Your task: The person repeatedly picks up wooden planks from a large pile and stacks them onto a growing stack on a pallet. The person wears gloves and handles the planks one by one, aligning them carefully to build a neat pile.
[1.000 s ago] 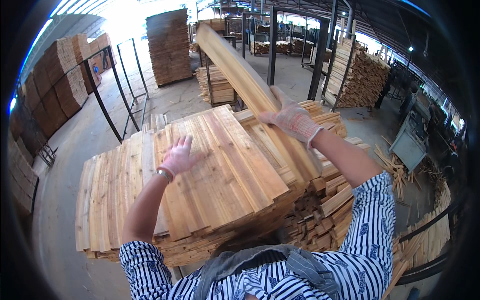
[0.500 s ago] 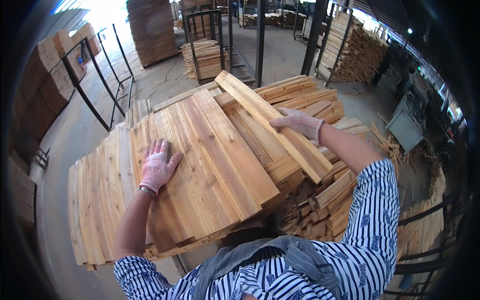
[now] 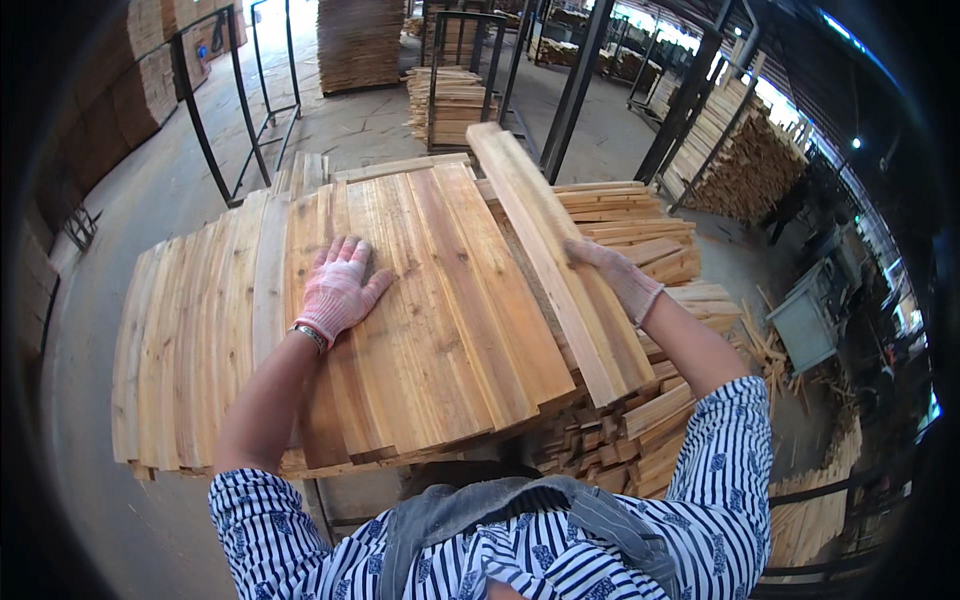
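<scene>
Open air above boards (image 3: 450, 320), black post (image 3: 578, 90) beyond

Okay so the long board (image 3: 550, 265) is pale yellow with browner streaks, sitting around 2 o'clock from the middle of the view, far end aimed at 11, near end at 5. Over on its 9 o'clock side, the laid-out boards (image 3: 430, 330) are lying flat, side by side, honey-coloured with reddish streaks and dark knots. Their near ends, toward 6, are kinda uneven.

No lettering, label, number or sign can be read
</scene>
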Available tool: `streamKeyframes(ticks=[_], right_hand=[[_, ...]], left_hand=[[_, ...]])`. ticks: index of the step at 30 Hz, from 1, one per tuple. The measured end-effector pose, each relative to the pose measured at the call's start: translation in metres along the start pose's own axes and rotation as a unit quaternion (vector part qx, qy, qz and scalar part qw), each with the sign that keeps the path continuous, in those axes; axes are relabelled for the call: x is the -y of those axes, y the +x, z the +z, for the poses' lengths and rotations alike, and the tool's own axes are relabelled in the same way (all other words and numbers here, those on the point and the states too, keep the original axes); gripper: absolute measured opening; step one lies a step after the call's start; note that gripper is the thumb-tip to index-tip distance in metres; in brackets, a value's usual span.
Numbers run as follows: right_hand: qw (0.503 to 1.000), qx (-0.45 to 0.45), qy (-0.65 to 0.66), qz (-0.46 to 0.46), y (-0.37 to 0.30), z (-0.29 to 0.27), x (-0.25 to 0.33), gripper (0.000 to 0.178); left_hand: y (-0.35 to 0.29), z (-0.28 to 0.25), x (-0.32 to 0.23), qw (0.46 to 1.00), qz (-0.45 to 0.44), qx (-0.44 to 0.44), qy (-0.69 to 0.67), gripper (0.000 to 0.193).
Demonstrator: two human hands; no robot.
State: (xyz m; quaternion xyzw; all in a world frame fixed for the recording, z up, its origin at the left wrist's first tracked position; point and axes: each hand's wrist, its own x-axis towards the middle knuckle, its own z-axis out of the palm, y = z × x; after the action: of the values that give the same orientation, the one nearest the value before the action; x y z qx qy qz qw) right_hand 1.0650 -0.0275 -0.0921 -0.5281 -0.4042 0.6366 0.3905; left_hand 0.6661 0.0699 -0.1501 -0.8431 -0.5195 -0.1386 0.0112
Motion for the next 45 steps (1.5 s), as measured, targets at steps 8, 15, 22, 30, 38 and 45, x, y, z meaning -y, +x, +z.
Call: streamKeyframes(ticks=[8,15,22,30,38,45], right_hand=[[0.951,0.015,-0.292,-0.102,0.006,0.085,0.013,0.066],[0.778,-0.09,-0.611,-0.12,0.026,0.15,0.043,0.098],[0.719,-0.151,-0.679,0.005,0.049,0.172,0.042,0.104],[0.901,-0.023,-0.398,-0.171,0.017,0.208,0.074,0.073],[0.772,-0.147,-0.617,-0.045,0.031,0.162,0.055,0.079],[0.695,-0.186,-0.693,-0.048,0.062,0.153,0.0,0.078]], left_hand=[[-0.006,0.007,0.006,1.0,-0.003,-0.031,-0.005,0.066],[-0.01,0.011,0.012,0.999,-0.018,-0.04,-0.005,0.063],[-0.003,0.016,0.009,0.999,-0.02,-0.044,-0.014,0.065],[0.004,0.029,0.042,0.91,-0.125,-0.174,-0.355,0.058],[0.001,0.028,0.027,0.89,-0.156,-0.19,-0.385,0.058],[0.012,0.037,0.033,0.882,-0.13,-0.155,-0.426,0.061]])
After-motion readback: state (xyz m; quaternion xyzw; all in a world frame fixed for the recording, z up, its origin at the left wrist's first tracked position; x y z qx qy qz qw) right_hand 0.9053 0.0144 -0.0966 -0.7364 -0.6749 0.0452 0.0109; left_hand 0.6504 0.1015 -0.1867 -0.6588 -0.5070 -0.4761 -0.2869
